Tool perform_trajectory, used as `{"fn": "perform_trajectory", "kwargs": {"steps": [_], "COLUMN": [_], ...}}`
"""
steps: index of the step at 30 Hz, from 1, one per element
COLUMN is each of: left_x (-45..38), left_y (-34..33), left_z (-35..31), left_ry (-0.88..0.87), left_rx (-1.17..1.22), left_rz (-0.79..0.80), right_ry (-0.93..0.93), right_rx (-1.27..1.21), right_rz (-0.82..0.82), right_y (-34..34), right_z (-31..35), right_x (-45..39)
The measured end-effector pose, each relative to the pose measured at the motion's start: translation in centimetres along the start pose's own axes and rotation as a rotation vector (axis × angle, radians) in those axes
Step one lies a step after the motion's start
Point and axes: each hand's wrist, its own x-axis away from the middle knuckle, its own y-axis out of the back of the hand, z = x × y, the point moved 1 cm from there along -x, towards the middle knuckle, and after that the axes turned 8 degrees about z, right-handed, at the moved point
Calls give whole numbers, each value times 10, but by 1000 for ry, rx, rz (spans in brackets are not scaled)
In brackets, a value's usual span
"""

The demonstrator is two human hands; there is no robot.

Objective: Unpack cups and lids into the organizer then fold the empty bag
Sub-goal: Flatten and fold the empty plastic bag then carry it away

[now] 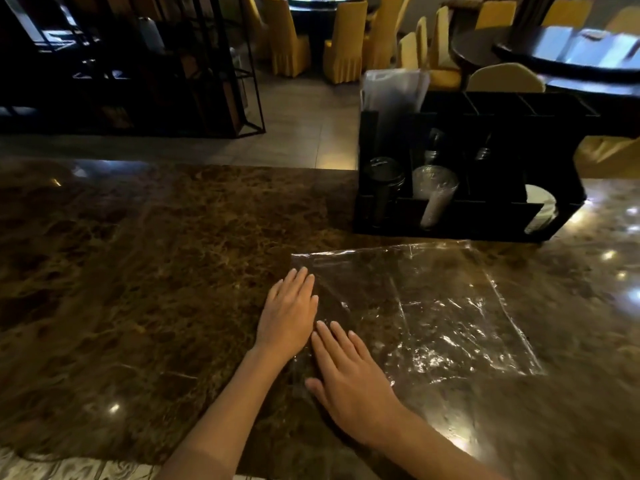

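Observation:
An empty clear plastic bag (433,313) lies flat on the dark marble counter (138,271). My left hand (289,313) rests palm down, fingers together, on the bag's left edge. My right hand (346,379) lies flat just below and right of it, also pressing the bag's left part. Behind the bag stands the black organizer (450,223). Its front slots hold a stack of clear cups (434,195), dark lids (384,181) at the left and white lids (540,209) at the right.
A clear plastic sleeve (394,95) stands in the organizer's back left corner. Beyond the counter's far edge are a tiled floor, black metal shelving (138,64), yellow-covered chairs (343,39) and dark round tables (554,53).

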Motion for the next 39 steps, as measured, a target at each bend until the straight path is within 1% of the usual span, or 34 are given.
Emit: {"fn": "perform_trajectory", "kwargs": {"steps": [3, 5, 6, 9, 11, 13, 16, 20, 22, 23, 24, 25, 27, 28, 29, 30, 31, 32, 33, 34, 35, 37, 39], "left_x": [-4, -10, -13, -21, -24, -29, -41, -54, -55, -55, -54, -53, -53, -54, -54, -53, -50, -43, -36, -28, -21, -13, -14], "left_y": [-5, -5, -5, -2, -3, -3, 3, 6, 5, 4, 4, 4, 6, 8, 10, 12, 15, 16, 14, 10, 4, -5, -6], "left_z": [12, 15, 14, 2, -5, -1, 14, 20, 21, 21, 22, 22, 21, 20, 18, 15, 9, 1, -8, -17, -24, -28, -23], "left_ry": [1, 8, 32, 78, 18, -40, -63, -56, -52, -53, -56, -58, -57, -53, -43, -27, -8, 8, 6, -15, -38, -28, 2], "left_rx": [-79, -103, -93, -60, -92, -97, -89, -110, -107, -109, -113, -115, -118, -118, -109, -85, -55, -28, -35, -69, -107, -120, -88], "left_rz": [88, 129, 130, 62, 63, 111, 199, 266, 266, 260, 253, 250, 269, 280, 282, 264, 218, 155, 110, 95, 112, 151, 155], "right_ry": [92, 154, 151, -6, -16, 62, 202, 291, 337, 327, 334, 365, 453, 500, 515, 467, 363, 228, 99, -5, -74, -138, -190], "right_rx": [118, 157, 159, 10, -58, -62, 113, 146, -50, -130, -156, -132, -102, -150, -280, -477, -644, -708, -647, -516, -386, -166, -44], "right_rz": [49, 33, -6, -87, -40, 82, 121, 142, 154, 195, 203, 181, 221, 252, 265, 233, 147, 8, -143, -227, -227, -78, 3], "right_y": [-11, -17, -16, 4, 13, 9, -8, -10, -1, 3, 4, 2, -4, -3, 2, 11, 19, 26, 32, 32, 28, 14, 2], "right_z": [0, 0, -1, -1, 1, 3, 10, 3, -1, 1, 5, 9, 13, 12, 9, 4, -5, -18, -31, -43, -55, -75, -102], "right_x": [27, 41, 42, 25, 7, -1, 16, 30, 20, 15, 13, 11, 13, 14, 15, 12, 6, -1, -9, -16, -20, -20, -7]}}
